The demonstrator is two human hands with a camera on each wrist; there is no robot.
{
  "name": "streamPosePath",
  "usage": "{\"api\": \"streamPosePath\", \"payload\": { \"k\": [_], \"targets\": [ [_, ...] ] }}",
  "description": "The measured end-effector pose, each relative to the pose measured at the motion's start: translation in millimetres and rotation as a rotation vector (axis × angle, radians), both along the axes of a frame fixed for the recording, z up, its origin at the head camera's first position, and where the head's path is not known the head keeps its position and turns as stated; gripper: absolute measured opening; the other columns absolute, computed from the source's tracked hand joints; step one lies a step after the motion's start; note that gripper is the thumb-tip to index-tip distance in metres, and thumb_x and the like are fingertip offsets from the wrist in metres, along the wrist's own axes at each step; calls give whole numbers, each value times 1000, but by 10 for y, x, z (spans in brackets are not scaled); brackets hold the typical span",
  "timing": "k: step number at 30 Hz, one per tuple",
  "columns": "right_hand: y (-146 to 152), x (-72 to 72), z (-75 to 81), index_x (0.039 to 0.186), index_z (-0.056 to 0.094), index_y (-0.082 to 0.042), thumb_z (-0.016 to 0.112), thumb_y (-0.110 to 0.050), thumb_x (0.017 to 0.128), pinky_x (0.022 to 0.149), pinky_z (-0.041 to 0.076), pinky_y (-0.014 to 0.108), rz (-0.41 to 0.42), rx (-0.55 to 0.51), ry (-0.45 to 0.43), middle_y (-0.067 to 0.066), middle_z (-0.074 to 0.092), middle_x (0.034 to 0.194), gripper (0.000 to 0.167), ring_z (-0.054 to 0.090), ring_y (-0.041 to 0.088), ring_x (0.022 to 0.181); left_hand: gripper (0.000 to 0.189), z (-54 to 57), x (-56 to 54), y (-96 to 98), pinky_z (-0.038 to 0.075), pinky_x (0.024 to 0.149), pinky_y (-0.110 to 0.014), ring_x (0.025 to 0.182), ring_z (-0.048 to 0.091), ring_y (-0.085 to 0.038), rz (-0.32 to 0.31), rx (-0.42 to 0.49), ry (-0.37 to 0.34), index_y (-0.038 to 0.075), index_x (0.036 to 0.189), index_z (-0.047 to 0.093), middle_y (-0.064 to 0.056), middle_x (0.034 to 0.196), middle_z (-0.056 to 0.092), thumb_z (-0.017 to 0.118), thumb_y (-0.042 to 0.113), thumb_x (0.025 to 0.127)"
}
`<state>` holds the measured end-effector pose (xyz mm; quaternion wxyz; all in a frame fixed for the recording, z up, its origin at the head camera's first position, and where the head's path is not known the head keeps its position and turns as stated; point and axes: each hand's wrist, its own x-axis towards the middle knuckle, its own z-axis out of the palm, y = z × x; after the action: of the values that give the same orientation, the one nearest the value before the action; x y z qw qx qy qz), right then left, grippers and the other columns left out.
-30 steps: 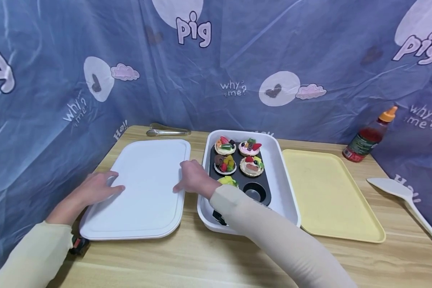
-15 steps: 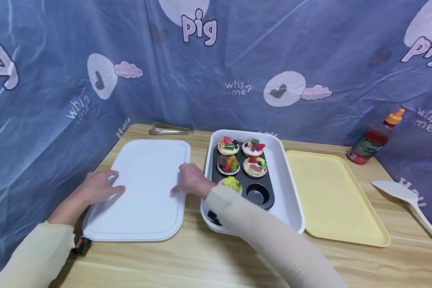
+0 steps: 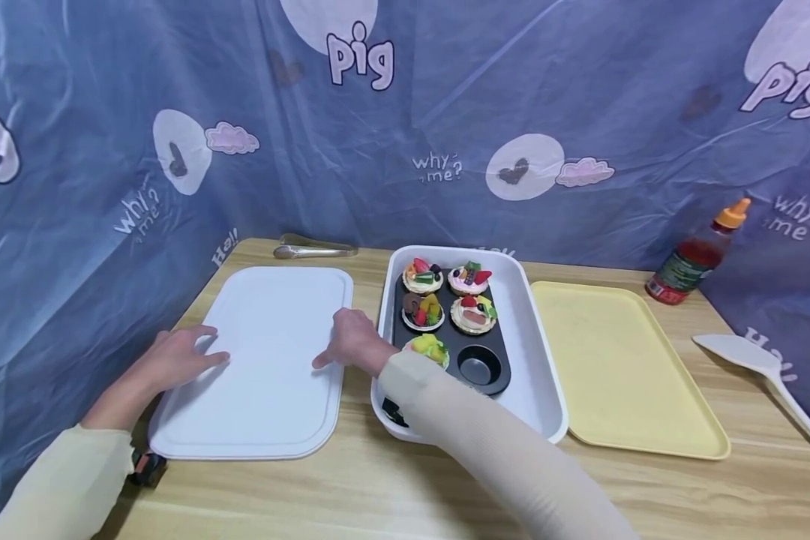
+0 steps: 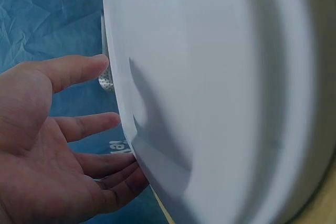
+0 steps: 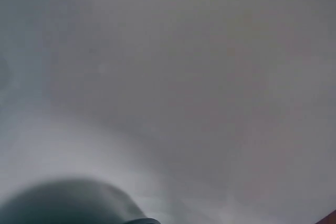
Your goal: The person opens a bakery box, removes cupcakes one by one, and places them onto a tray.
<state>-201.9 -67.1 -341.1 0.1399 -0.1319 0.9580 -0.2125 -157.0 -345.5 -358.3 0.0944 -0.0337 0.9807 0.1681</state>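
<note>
A flat white lid [image 3: 270, 360] with rounded corners lies on the left of the table. My left hand [image 3: 175, 357] is at its left side, thumb and fingers spread. In the left wrist view the fingertips of that hand [image 4: 58, 135] come right up to the edge of the lid [image 4: 220, 87], and the palm holds nothing. Across the lid's right edge lies my right hand [image 3: 354, 341], its thumb out over the white surface and its other fingertips largely hidden. The right wrist view is a grey blur.
Right of the lid, a white tray [image 3: 536, 375] holds a dark muffin tin [image 3: 455, 356] with several fruit tarts [image 3: 472, 313]. Farther right are a yellow tray [image 3: 614, 367], a sauce bottle [image 3: 691, 259] and a white spoon [image 3: 742, 351]. Metal tongs [image 3: 313, 250] lie behind the lid.
The lid's near edge looks thinner than a second ago, and the lid lies flatter. My right thumb reaches slightly farther over it; my left hand has hardly moved.
</note>
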Motion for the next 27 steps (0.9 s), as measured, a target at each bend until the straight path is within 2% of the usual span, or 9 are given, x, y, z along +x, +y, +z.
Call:
{"api": "streamPosePath", "payload": {
  "k": [4, 8, 10, 14, 19, 23, 27],
  "targets": [
    [19, 0, 19, 113, 64, -4, 94, -38, 69, 81, 52, 28, -15, -45, -28, 7, 67, 102, 63, 57, 20, 90, 72, 4, -19, 5, 38, 102, -71, 127, 33, -64, 7, 17, -8, -15, 141, 43, -43, 144, 39, 63, 37, 95],
    [34, 15, 42, 138, 58, -5, 93, -37, 71, 102, 51, 32, -21, -97, -41, 9, 65, 129, 82, 59, 22, 116, 72, 10, -42, 19, 37, 104, -70, 129, 32, -63, 15, 28, -15, -15, 142, 42, -43, 145, 36, 62, 37, 96],
    [43, 24, 60, 143, 54, -6, 93, -37, 72, 107, 48, 34, -22, -125, -43, 9, 61, 138, 87, 56, 23, 126, 71, 10, -55, 30, 37, 105, -70, 130, 33, -62, 15, 31, -15, -15, 142, 42, -44, 145, 36, 62, 36, 96],
    [120, 31, 143, 144, 55, -6, 92, -36, 73, 108, 48, 34, -7, -177, -28, 9, 58, 144, 86, 54, 24, 132, 69, 10, -101, 82, 38, 106, -68, 131, 37, -60, -9, 28, 7, -15, 140, 44, -44, 144, 38, 61, 35, 96],
    [311, 10, 311, 142, 57, -6, 90, -38, 75, 104, 51, 34, 46, -185, 1, 12, 61, 140, 81, 58, 23, 128, 69, 35, -158, 170, 37, 107, -68, 131, 38, -60, -21, 10, 28, -16, 140, 44, -43, 142, 40, 59, 36, 96],
    [484, -10, 469, 142, 57, -6, 89, -38, 77, 102, 52, 36, 80, -211, 18, 15, 65, 135, 78, 61, 25, 125, 68, 141, -154, 268, 38, 100, -72, 124, 38, -65, -42, -35, 65, -17, 138, 46, -43, 137, 46, 59, 35, 96],
    [673, -52, 620, 142, 57, -6, 88, -35, 79, 100, 53, 37, 89, -266, 56, 14, 64, 137, 75, 62, 26, 124, 65, 334, -120, 457, 38, 97, -73, 119, 42, -65, -102, -62, 153, -15, 136, 50, -42, 131, 53, 62, 35, 95]
  ]
}}
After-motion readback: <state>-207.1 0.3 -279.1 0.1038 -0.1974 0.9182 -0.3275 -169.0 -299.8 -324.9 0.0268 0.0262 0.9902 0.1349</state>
